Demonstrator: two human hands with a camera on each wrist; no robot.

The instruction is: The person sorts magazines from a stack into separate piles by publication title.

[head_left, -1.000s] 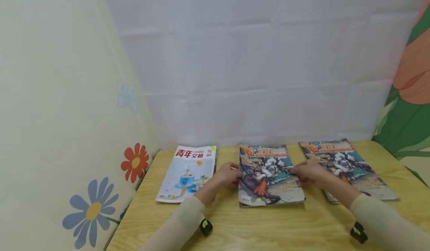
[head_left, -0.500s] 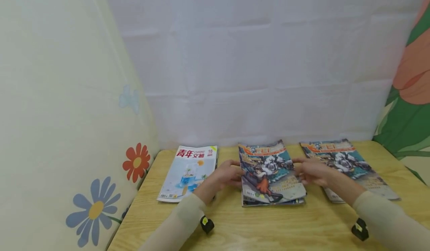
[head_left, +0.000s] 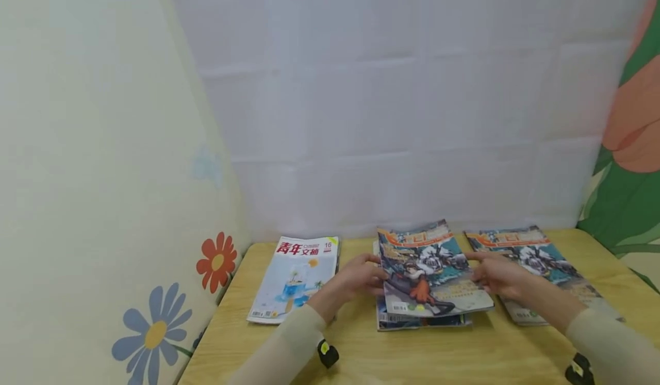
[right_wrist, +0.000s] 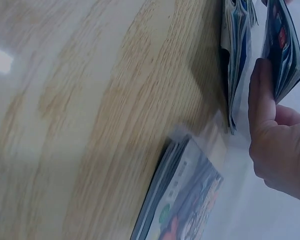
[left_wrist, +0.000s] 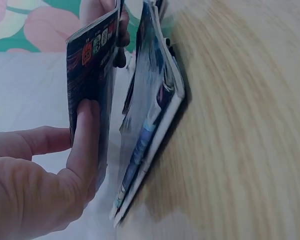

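A comic magazine (head_left: 438, 270) with an orange title and a red-gloved figure is lifted above the middle stack of magazines (head_left: 394, 322), held at both side edges. My left hand (head_left: 358, 276) pinches its left edge; in the left wrist view the left hand (left_wrist: 50, 185) has its thumb on one face and fingers on the other. At the right edge my right hand (head_left: 497, 277) grips it, fingers beneath, as the right wrist view of that hand (right_wrist: 282, 145) shows. The magazines below (left_wrist: 150, 120) lie on the table, apart from the raised one.
To the left lies a stack topped by a white-and-blue magazine (head_left: 294, 282). A stack with a matching comic cover (head_left: 541, 264) lies to the right, partly behind my right forearm. A white cloth (head_left: 330, 116) hangs behind the wooden table (head_left: 412, 356).
Both hands have raised the comic magazine off the middle stack and shifted it slightly right, exposing the magazine beneath. The head view has tilted up a little.
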